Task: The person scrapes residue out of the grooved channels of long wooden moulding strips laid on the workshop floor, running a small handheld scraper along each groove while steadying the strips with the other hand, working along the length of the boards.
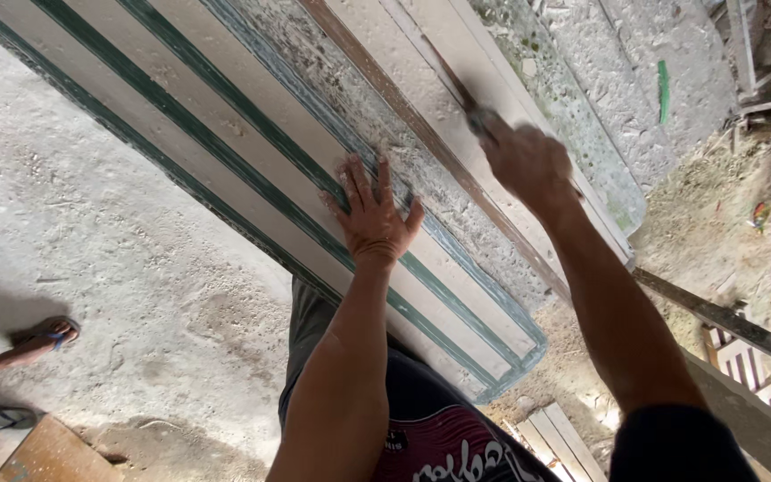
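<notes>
A long pale panel (252, 152) with green stripes was seen lying slantwise from the upper left of the frame to the lower centre, over a rough concrete floor (64, 223). Along its upper centre, a band of the surface was flaked and scraped down to a mottled grey; the striped strips toward the left edge were seen still smooth and painted. From this it was judged that the scraping was partly done, with much of the panel's width left.

The left hand (372, 219) was laid flat on the panel at centre frame, fingers spread and open, palm down, arm nearly straight. The right hand (528, 165) was closed in a fist on a thin-handled tool (466, 94), blurred, whose tip was pointed toward the upper centre along a brown strip (421, 134). The kind of tool could not be told.

A sandalled foot (46, 335) of another person was noted at the left edge.
</notes>
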